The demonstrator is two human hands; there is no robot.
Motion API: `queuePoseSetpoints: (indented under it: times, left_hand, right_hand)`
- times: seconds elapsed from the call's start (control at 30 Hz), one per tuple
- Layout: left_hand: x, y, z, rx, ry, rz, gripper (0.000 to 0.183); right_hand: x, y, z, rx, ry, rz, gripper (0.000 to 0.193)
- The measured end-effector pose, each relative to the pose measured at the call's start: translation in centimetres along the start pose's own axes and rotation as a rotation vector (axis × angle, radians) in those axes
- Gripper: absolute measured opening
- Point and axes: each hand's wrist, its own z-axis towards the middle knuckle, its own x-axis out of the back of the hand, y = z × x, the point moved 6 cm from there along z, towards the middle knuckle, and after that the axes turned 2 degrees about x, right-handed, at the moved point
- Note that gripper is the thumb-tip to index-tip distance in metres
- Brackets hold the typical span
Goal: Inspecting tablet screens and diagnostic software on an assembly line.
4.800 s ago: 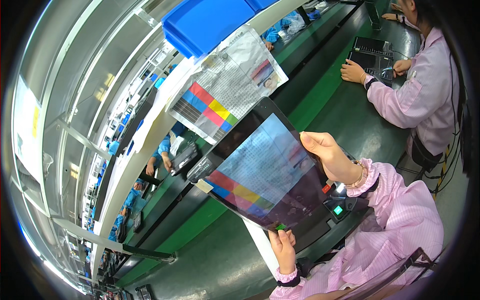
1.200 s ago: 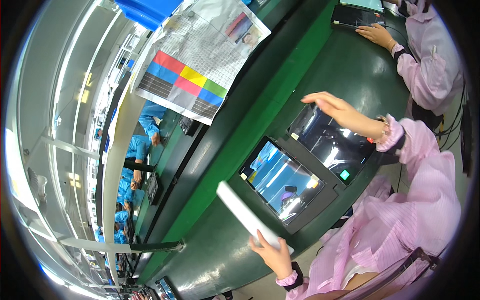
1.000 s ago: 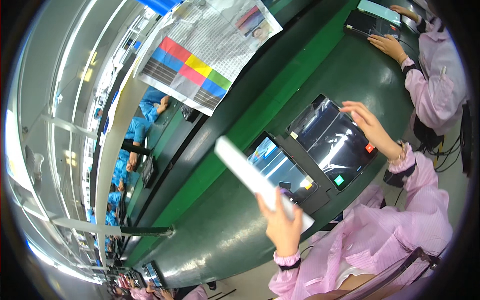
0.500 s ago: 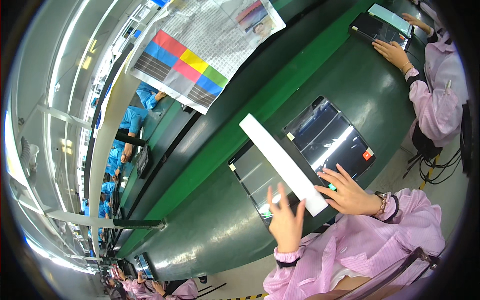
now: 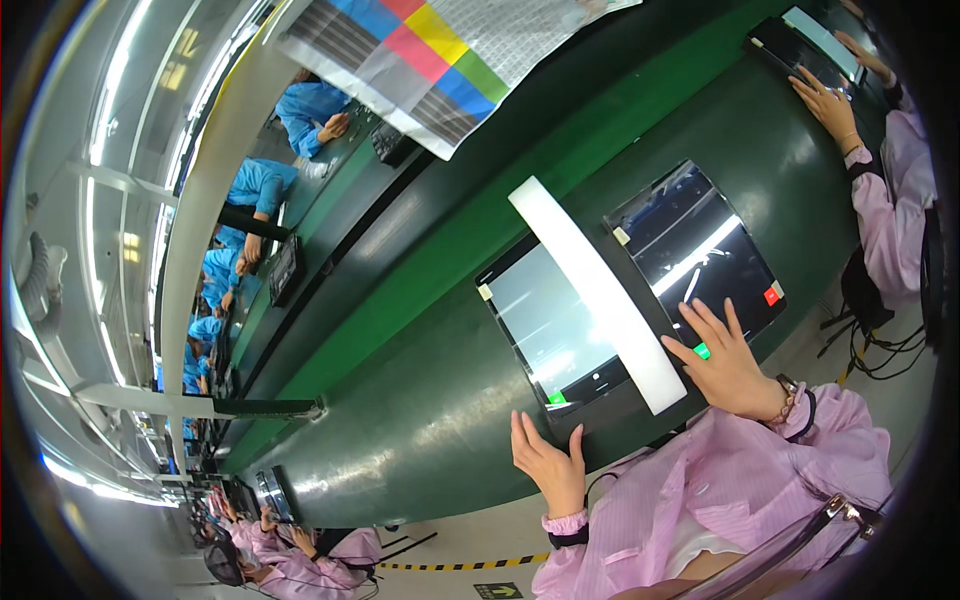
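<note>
My left hand (image 5: 550, 470) is open, fingers stretched, near the table's front edge, just below the left tablet-like screen (image 5: 545, 315). That screen is lit pale grey, with a dark strip along its near end and a green tab on its near-left corner. A long white bar (image 5: 590, 285) runs along its right side, partly covering it. Right of the bar lies a second, dark screen (image 5: 685, 225) with glossy reflections and a red tag on its near-right corner. My right hand (image 5: 730, 370) rests with spread fingers on this screen's near end, beside a green tab; it grips nothing.
The green table (image 5: 420, 410) carries everything. A printed sheet with colour blocks (image 5: 440, 60) hangs at the upper left. At the upper right another person's hands (image 5: 825, 105) work at a dark device (image 5: 795, 55). People in blue (image 5: 260, 185) sit beyond a post on the left.
My left hand has moved from over the left screen down toward the table's front edge. That screen now looks brighter, with a dark strip showing. My right hand stays on the dark screen.
</note>
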Motion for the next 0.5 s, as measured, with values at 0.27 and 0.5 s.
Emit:
queuePoseSetpoints:
  times: [0.27,0.5]
  left_hand:
    - [-0.2,1.0,0.1,-0.13,-0.025,0.085,0.054]
    - [-0.2,0.6,0.6,-0.192,-0.105,0.122,0.067]
  right_hand:
    - [1.6,1.5,-1.4,-0.077,0.045,-0.112,0.059]
    - [5.3,9.3,-0.2,-0.332,0.276,-0.152,0.06]
